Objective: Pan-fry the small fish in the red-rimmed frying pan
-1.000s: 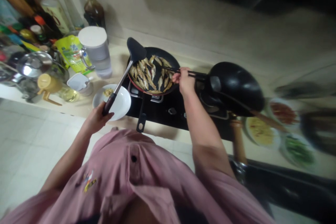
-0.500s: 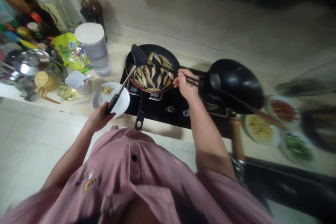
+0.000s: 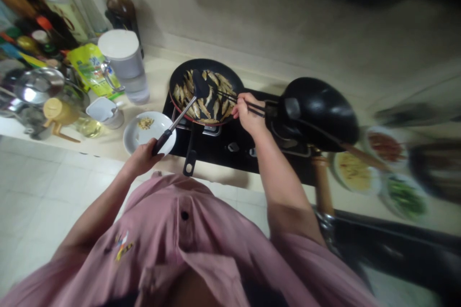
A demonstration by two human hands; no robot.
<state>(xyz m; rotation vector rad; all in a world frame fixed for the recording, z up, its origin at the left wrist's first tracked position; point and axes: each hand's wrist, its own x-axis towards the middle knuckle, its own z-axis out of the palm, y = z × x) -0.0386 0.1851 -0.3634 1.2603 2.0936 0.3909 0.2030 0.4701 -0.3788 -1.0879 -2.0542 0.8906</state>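
Note:
My left hand [image 3: 144, 154] is closed on the black grip of a spatula [image 3: 185, 109]. Its dark blade lies over the small browned fish [image 3: 215, 109] in the frying pan [image 3: 230, 72]. In my right hand [image 3: 250, 114] is a pair of dark chopsticks [image 3: 227, 96], their tips among the fish near the blade. The pan sits on the left side of the black stove [image 3: 216, 146], its handle pointing towards me. Below my left hand stands a white plate [image 3: 163, 122] with a little chopped pale food on it.
A black wok [image 3: 324, 110] stands on the right burner, a wooden-handled tool across it. Plates of yellow strips [image 3: 355, 172], reddish pieces [image 3: 385, 147] and chopped greens [image 3: 405, 196] lie to its right. On the left are a lidded pitcher [image 3: 126, 67], a white container [image 3: 104, 111] and several bottles.
The spatula blade has moved from the pan's left rim to the right and down, in among the fish. Fish now show on the left side, where the blade was. The chopsticks stay close by.

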